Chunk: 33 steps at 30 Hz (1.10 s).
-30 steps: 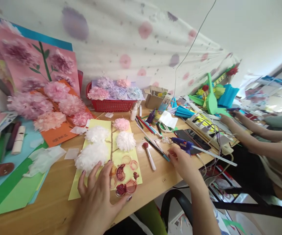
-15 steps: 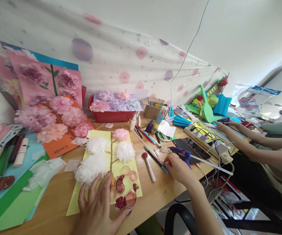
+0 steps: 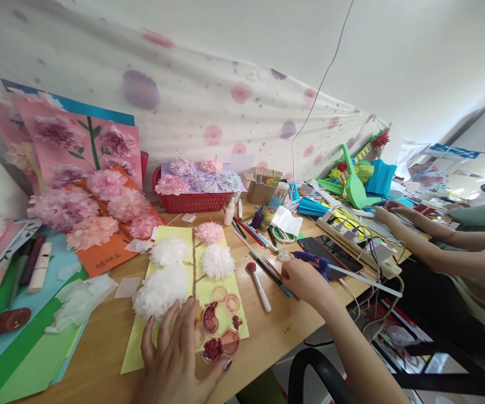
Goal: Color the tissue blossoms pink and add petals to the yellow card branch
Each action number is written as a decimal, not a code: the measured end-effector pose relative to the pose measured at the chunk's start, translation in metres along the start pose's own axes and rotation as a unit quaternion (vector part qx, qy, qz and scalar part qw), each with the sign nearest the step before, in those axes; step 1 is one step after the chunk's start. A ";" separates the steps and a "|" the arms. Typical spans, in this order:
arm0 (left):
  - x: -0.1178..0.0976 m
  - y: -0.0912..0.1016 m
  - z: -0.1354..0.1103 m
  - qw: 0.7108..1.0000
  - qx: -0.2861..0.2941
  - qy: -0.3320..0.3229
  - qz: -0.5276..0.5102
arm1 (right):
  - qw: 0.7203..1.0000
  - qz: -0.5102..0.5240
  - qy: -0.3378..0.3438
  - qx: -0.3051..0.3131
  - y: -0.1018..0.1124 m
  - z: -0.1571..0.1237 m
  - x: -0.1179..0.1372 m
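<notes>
My left hand (image 3: pixel 175 350) lies with fingers spread over the lower part of a yellow sheet (image 3: pixel 137 342). Its fingers and thumb border a clear plastic palette (image 3: pixel 221 322) with dark red colour in its wells. White tissue-paper flowers (image 3: pixel 160 289) and a pink one (image 3: pixel 209 232) sit along a brown stem on the sheet. My right hand (image 3: pixel 303 280) is closed at the table, beside several pens (image 3: pixel 271 272) and a blue glue gun (image 3: pixel 312 259). Its fingertips are hidden, and what they hold, if anything, cannot be made out. Between my hands lies a makeup brush (image 3: pixel 259 287).
A red basket (image 3: pixel 195 203) with tissue flowers stands against the wall. Phones (image 3: pixel 330 252) and a power strip (image 3: pixel 355 247) with cables lie at right. Another person's hands (image 3: pixel 387 213) work farther right. Coloured paper (image 3: pixel 36 348) and an orange card (image 3: pixel 107 255) cover the left.
My right hand has turned slightly, its fingers curled more out of sight beside the pens. My left hand keeps its place by the palette. The view has shifted a little.
</notes>
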State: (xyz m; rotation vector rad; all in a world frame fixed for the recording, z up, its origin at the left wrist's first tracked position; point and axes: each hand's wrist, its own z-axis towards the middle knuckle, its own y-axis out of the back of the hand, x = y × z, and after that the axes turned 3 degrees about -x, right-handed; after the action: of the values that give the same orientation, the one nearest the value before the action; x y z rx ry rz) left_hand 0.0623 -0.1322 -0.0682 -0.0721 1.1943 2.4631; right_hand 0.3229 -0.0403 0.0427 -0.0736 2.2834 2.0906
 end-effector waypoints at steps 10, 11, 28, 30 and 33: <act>-0.002 0.002 0.001 1.000 0.006 0.004 -0.017 | 0.986 0.141 -0.016 -0.092 -0.003 -0.010 -0.016; -0.002 0.003 0.001 1.000 0.006 0.008 -0.017 | 0.980 0.176 -0.014 -0.093 -0.003 -0.012 -0.020; -0.001 0.009 0.003 0.999 0.032 0.010 -0.018 | 0.890 0.274 0.135 -0.339 -0.004 -0.014 -0.022; -0.001 0.009 0.003 0.999 0.030 0.012 -0.019 | 0.893 0.254 0.145 -0.343 -0.009 -0.011 -0.021; -0.001 0.009 0.003 0.999 0.026 0.009 -0.021 | 0.901 0.242 0.130 -0.335 -0.017 -0.007 -0.021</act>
State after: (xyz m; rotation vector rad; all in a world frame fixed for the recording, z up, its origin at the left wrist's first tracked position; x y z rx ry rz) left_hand 0.0598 -0.1352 -0.0596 -0.1036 1.2523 2.3982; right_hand 0.3451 -0.0491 0.0281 0.2316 1.6791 3.2222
